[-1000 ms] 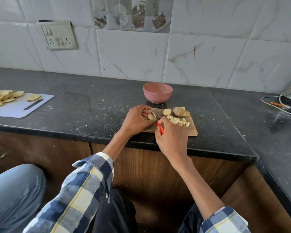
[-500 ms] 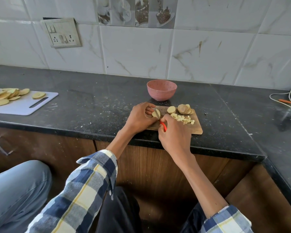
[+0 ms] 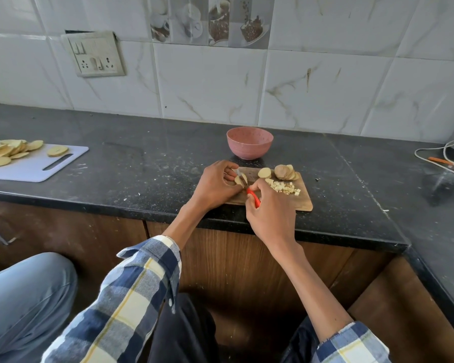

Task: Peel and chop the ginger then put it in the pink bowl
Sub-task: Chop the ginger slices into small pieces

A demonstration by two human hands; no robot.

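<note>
A small wooden cutting board (image 3: pixel 303 203) lies at the counter's front edge. My left hand (image 3: pixel 215 186) pins a pale ginger slice (image 3: pixel 238 180) on the board's left end. My right hand (image 3: pixel 271 213) grips a knife with a red handle (image 3: pixel 254 197), and its blade rests across that slice. Diced ginger (image 3: pixel 283 186) is piled mid-board. A loose slice (image 3: pixel 264 173) and a stack of slices (image 3: pixel 285 172) sit at the board's far side. The pink bowl (image 3: pixel 249 142) stands just behind the board; I see nothing in it.
A white cutting board (image 3: pixel 34 166) with several pale round slices lies at the far left. Cables (image 3: pixel 435 159) and a metal appliance sit at the right edge. Someone's knee in light trousers (image 3: pixel 24 297) is at lower left. A wall socket (image 3: pixel 95 55) hangs on the tiles.
The camera view shifted slightly, so the scene sits further right and lower. Both hands stay on the board's left end, with the knife still on the slice.
</note>
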